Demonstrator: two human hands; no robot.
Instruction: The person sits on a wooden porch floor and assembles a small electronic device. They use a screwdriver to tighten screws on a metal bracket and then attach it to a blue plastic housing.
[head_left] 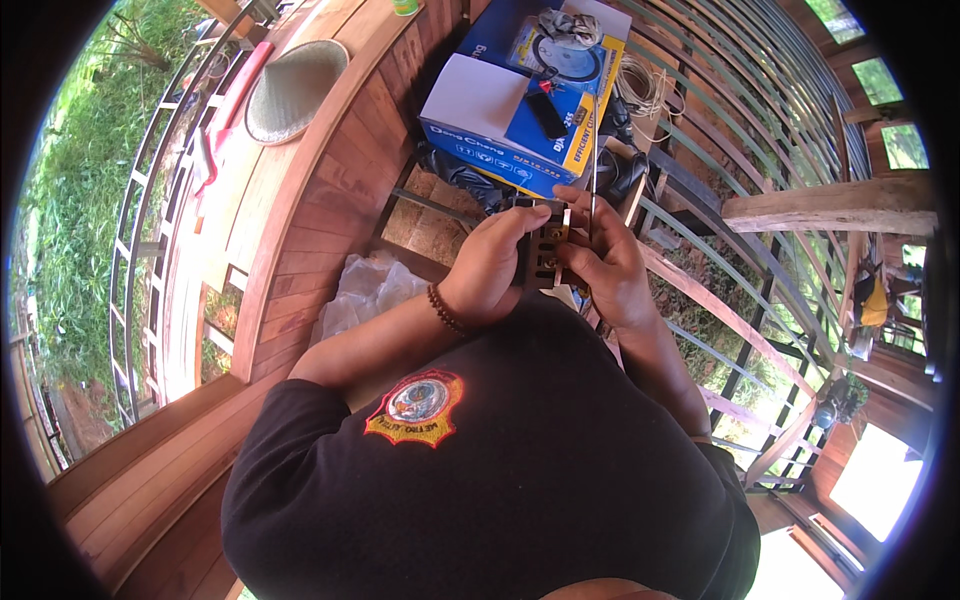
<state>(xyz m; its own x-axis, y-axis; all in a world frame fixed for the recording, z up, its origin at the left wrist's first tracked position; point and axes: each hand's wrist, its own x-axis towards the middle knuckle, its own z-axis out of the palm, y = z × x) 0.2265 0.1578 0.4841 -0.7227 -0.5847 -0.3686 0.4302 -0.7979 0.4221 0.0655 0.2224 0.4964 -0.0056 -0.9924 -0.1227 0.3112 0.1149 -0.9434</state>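
My left hand [490,255] is wrapped round a small black electrical block [546,240], its thumb lying along the top. Brass-coloured screw terminals show in the block's openings, and a pale strip runs down its right edge. Closed fingers of my right hand [612,265] are at that right edge, beside or touching the block. From among them a thin, straight metal shaft [594,150] points away from me, like that of a screwdriver; its handle is hidden by the hand. Both hands are close in front of my chest.
Beyond my hands stands a blue and white cardboard box [470,100], with a black phone [545,114] and a clear-fronted package [565,58] on it. Coiled cable [642,85] lies to its right. A conical hat [297,90] rests on the wooden ledge at left. Metal bars [720,120] stretch along the right.
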